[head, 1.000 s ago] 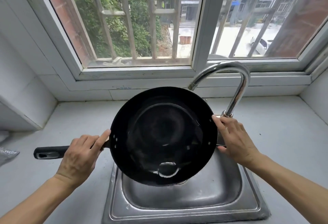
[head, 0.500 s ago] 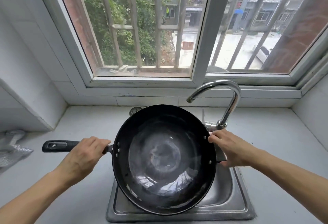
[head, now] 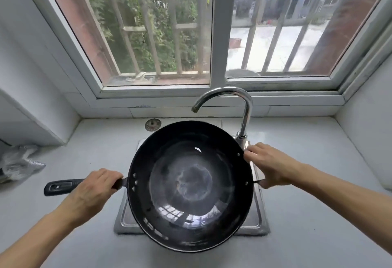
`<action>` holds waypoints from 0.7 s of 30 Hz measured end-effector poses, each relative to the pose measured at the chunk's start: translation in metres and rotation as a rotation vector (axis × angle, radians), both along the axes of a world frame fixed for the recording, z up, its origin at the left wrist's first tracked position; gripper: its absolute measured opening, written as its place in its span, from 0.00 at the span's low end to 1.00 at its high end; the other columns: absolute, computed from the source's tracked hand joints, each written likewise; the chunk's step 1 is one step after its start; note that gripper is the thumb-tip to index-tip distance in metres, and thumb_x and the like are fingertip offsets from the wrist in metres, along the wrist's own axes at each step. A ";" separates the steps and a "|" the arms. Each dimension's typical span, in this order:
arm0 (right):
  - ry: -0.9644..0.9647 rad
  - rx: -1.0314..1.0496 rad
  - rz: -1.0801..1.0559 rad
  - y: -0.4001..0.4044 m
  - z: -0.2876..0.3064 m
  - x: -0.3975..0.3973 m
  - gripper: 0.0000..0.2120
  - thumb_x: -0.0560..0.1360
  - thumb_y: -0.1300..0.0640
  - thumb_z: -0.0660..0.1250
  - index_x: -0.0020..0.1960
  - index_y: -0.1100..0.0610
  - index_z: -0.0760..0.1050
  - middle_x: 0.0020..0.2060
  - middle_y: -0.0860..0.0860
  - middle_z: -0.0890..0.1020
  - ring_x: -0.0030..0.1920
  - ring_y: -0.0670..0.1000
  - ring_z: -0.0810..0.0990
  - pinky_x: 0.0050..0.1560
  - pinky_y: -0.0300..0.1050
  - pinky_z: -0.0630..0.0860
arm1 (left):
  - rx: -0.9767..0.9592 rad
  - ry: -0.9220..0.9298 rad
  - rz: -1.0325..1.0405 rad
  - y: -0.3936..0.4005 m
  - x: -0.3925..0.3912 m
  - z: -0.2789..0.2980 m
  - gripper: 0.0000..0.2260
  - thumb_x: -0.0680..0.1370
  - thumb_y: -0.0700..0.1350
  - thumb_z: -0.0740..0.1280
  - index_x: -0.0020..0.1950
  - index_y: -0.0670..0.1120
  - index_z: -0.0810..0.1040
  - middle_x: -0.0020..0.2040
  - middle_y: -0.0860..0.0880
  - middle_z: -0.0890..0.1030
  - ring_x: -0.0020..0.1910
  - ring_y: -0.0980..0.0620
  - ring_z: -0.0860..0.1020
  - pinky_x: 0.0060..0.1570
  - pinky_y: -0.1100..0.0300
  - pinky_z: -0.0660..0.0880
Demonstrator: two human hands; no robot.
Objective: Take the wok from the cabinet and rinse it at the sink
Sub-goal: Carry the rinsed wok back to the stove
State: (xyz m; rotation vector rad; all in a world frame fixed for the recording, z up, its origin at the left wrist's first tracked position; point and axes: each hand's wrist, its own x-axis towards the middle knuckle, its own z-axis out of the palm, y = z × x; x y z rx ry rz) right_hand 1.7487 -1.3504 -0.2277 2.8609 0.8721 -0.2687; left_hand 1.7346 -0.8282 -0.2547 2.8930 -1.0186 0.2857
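A black wok [head: 191,185] hangs level over the steel sink [head: 257,223], covering most of the basin. Its inside is wet and shiny. My left hand [head: 93,193] grips the long black handle [head: 60,187] close to the bowl. My right hand [head: 269,164] holds the small helper handle on the wok's right rim. The curved chrome faucet [head: 244,108] stands behind the wok, its spout over the far rim. No water runs from it.
A round metal drain strainer [head: 152,124] lies on the grey counter behind the sink. A crumpled plastic bag [head: 20,163] sits at the far left. The barred window [head: 212,34] rises behind the faucet. White tiled walls close both sides.
The wok went from tilted steeply toward me, with water pooled at its lower edge, to level. The view pulled back and the sink now looks farther below.
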 end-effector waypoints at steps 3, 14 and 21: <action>0.017 -0.004 -0.056 -0.014 0.008 -0.026 0.31 0.56 0.45 0.74 0.54 0.51 0.67 0.51 0.47 0.72 0.50 0.52 0.70 0.48 0.45 0.74 | -0.063 0.047 0.040 -0.013 -0.013 0.003 0.09 0.76 0.49 0.59 0.55 0.50 0.72 0.46 0.55 0.77 0.43 0.51 0.72 0.44 0.57 0.66; -0.049 -0.090 -0.360 -0.030 0.044 -0.186 0.27 0.55 0.42 0.69 0.50 0.49 0.65 0.48 0.45 0.72 0.49 0.51 0.70 0.50 0.45 0.72 | -0.115 0.018 -0.264 -0.062 -0.026 0.019 0.19 0.66 0.37 0.79 0.53 0.45 0.77 0.44 0.50 0.80 0.40 0.48 0.77 0.39 0.55 0.75; -0.014 -0.093 -0.701 -0.039 0.051 -0.335 0.25 0.56 0.45 0.71 0.47 0.48 0.62 0.46 0.45 0.71 0.47 0.50 0.69 0.46 0.42 0.70 | -0.137 -0.020 -0.589 -0.138 -0.035 0.017 0.14 0.76 0.49 0.60 0.55 0.43 0.77 0.48 0.46 0.82 0.44 0.44 0.79 0.42 0.50 0.76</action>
